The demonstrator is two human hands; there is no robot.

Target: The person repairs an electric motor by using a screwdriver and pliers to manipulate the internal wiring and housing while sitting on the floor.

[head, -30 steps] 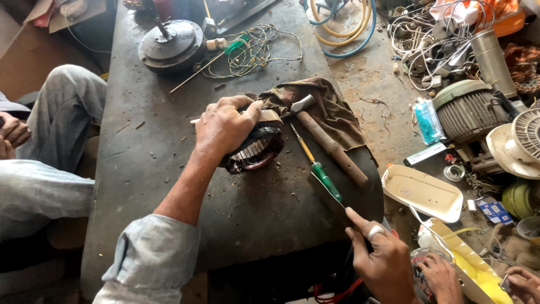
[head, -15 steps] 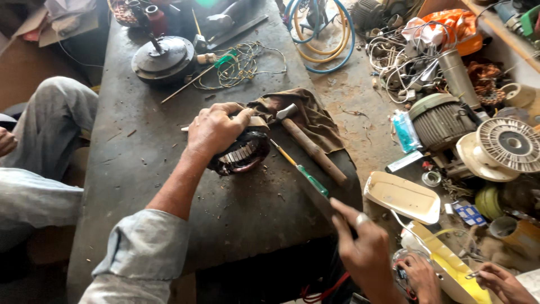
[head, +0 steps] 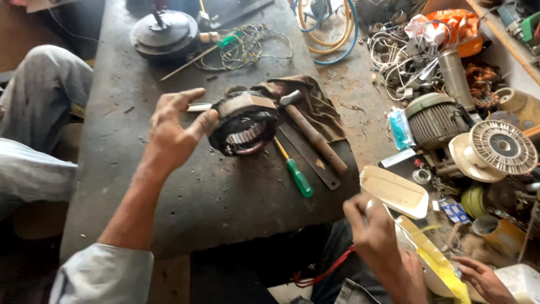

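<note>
A round motor stator (head: 244, 126) with copper windings lies tilted on the dark metal table (head: 185, 202). My left hand (head: 174, 132) is open beside it, its thumb pressed to the stator's left side. A thin metal strip (head: 198, 106) pokes out under its fingertips. My right hand (head: 377, 236) hovers off the table's right front corner, fingers curled together with nothing visible in them. To the right of the stator lie a green-handled screwdriver (head: 295, 171), a flat metal bar (head: 309, 155) and a hammer (head: 315, 138), the hammer's head on a brown cloth (head: 315, 101).
A round motor cover (head: 163, 34) and a wire tangle (head: 247, 45) sit at the table's far end. The floor on the right holds a ribbed motor (head: 436, 118), a white rotor (head: 500, 146) and a white tray (head: 394, 191). Another person's hand (head: 478, 278) is at bottom right; someone's knee (head: 39, 84) is at left.
My left hand has come off the top of the stator and opened at its left side. My right hand has drawn back from the flat bar's end, off the table edge.
</note>
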